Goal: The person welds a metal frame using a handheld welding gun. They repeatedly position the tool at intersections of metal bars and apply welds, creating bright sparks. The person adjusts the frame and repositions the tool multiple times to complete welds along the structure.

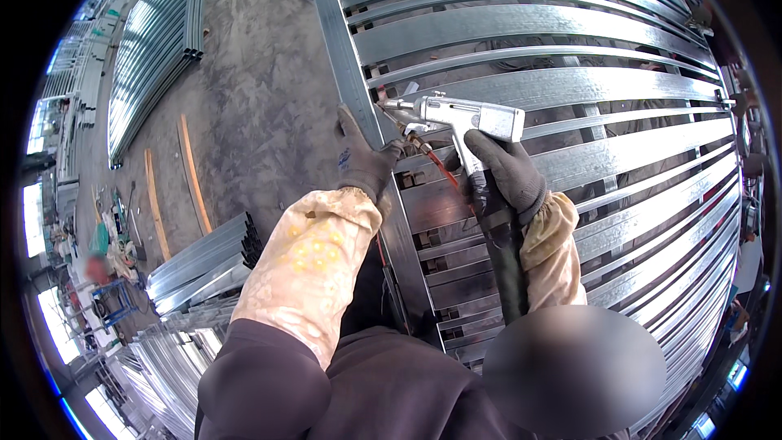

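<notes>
My right hand (513, 171), in a dark work glove, is closed around the grip of a silver handheld welding gun (489, 120). Its nozzle points left and sits at the inner edge of a long galvanized steel rail (336, 33). A thick black cable sleeve (507, 265) runs from the grip back toward my body. Beneath the nozzle, a thin red hose (445, 171) with a brass fitting slants to the grip. My left hand (364, 159), also gloved, clasps the rail just below the nozzle, its digits on both sides. The nozzle's exact contact point is too small to tell.
Many parallel steel slats (554, 90) extend right from the rail, with gaps between them. Stacked steel tubes (159, 49) lie on the concrete floor (261, 57) at far left. Two wooden strips (194, 171) and more steel profiles (204, 261) lie nearer on the left.
</notes>
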### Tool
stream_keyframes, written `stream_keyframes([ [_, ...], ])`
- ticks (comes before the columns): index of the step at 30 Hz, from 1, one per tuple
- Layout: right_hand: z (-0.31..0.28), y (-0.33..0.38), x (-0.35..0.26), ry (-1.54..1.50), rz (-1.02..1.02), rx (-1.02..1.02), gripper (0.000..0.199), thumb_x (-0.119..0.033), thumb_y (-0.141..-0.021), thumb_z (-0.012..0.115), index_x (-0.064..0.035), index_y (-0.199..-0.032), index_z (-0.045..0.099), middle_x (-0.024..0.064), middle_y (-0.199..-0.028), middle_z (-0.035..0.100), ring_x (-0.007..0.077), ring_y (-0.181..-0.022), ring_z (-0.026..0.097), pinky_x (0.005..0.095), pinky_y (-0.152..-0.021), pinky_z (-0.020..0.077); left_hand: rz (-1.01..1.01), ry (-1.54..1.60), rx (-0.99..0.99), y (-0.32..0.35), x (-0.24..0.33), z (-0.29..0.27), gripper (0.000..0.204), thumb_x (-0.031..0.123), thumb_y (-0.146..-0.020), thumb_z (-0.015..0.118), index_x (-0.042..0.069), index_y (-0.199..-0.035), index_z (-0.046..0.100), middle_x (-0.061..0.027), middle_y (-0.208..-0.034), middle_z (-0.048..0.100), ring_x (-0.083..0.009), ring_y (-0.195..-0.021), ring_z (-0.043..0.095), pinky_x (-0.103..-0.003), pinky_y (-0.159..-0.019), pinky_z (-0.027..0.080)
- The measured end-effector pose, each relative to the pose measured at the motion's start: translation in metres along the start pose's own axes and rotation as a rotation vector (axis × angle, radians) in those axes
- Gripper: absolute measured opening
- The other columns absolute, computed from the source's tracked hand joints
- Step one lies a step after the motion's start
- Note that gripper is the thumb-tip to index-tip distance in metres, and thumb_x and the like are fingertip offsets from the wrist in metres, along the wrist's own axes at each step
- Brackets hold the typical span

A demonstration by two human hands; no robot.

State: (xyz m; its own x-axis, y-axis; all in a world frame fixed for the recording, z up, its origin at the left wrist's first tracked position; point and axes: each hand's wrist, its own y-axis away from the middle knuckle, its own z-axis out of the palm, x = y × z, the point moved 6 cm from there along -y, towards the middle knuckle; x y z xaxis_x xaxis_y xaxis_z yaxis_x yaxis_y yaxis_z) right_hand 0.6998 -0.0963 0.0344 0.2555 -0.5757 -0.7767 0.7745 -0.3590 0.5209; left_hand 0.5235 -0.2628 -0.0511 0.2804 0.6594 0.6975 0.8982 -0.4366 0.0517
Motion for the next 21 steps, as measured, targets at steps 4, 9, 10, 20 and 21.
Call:
stream_keyframes([
  [4,0.0,-0.004,0.002,0.01,0.003,-0.044,0.045,-0.031,-0.099,0.071,0.0023,-0.126,0.058,0.0102,-0.084,0.069,0.0187,-0.058,0.069,0.0303,-0.047,0.0545,-0.03,0.041,-0.042,-0.002,-0.001,0.0,0.126,0.024,-0.07,0.089,-0.005,-0.161,0.007,-0.0297,-0.152,0.035,-0.042,-0.138,0.045,-0.04,-0.114,0.042],
  [9,-0.003,-0.005,0.004,0.059,-0.004,-0.016,0.041,-0.031,-0.099,0.07,0.002,-0.121,0.06,0.0089,-0.083,0.069,0.0169,-0.058,0.068,0.0289,-0.048,0.0541,-0.055,0.045,-0.075,-0.004,0.0,0.0,0.127,0.024,-0.068,0.09,-0.007,-0.16,0.008,-0.0304,-0.155,0.032,-0.0428,-0.142,0.04,-0.039,-0.117,0.038],
  [10,-0.003,-0.005,0.004,0.063,-0.001,-0.018,0.04,-0.031,-0.1,0.07,0.0019,-0.121,0.061,0.0086,-0.082,0.069,0.0167,-0.058,0.068,0.0288,-0.048,0.0539,-0.066,0.054,-0.082,-0.003,0.001,0.001,0.126,0.024,-0.068,0.09,-0.006,-0.16,0.008,-0.0302,-0.155,0.032,-0.0427,-0.142,0.04,-0.04,-0.118,0.038],
  [20,0.002,-0.005,0.004,0.077,-0.015,-0.053,0.035,-0.029,-0.101,0.068,0.0012,-0.119,0.062,0.0084,-0.081,0.07,0.0168,-0.058,0.068,0.029,-0.049,0.0538,-0.084,0.101,-0.081,-0.002,-0.007,0.007,0.125,0.021,-0.071,0.087,-0.002,-0.162,0.005,-0.0287,-0.156,0.033,-0.0401,-0.141,0.041,-0.039,-0.116,0.038],
  [21,0.003,-0.005,0.004,0.072,-0.016,-0.06,0.036,-0.029,-0.101,0.068,0.0012,-0.119,0.062,0.0085,-0.081,0.07,0.0169,-0.058,0.068,0.0291,-0.049,0.0539,-0.103,0.106,-0.091,-0.001,-0.006,0.006,0.126,0.021,-0.07,0.089,-0.003,-0.162,0.005,-0.0294,-0.159,0.029,-0.0413,-0.146,0.036,-0.039,-0.12,0.035],
])
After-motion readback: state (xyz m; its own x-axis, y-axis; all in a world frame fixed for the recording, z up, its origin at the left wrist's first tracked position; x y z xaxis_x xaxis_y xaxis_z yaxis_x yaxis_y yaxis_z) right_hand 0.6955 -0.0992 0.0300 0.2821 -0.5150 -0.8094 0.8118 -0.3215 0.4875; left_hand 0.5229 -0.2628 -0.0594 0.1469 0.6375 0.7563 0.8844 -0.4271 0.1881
